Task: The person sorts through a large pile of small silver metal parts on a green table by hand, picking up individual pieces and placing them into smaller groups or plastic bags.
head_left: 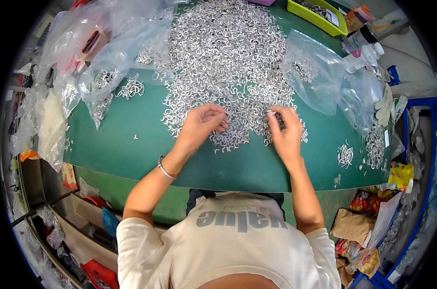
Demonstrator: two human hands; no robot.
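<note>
A broad heap of small, silvery, crescent-shaped metal pieces (228,48) spreads over the green tabletop (131,159). My left hand (202,125) is over the near left part of the heap, fingers curled in toward the thumb; whatever they hold is hidden. On the other side of a thinner patch, my right hand (286,129) pinches a small curved metal piece (270,112) between thumb and forefinger. Loose pieces lie beneath and between both hands, with a small cluster (230,138) close to the left fingertips.
Clear plastic bags (100,91) with metal pieces lie at the left, and another bag (314,86) at the right. Small piles (345,155) sit near the right edge. Far right are a yellow-green tray (319,18) and a white bottle (364,58). Blue shelving (428,192) stands beyond.
</note>
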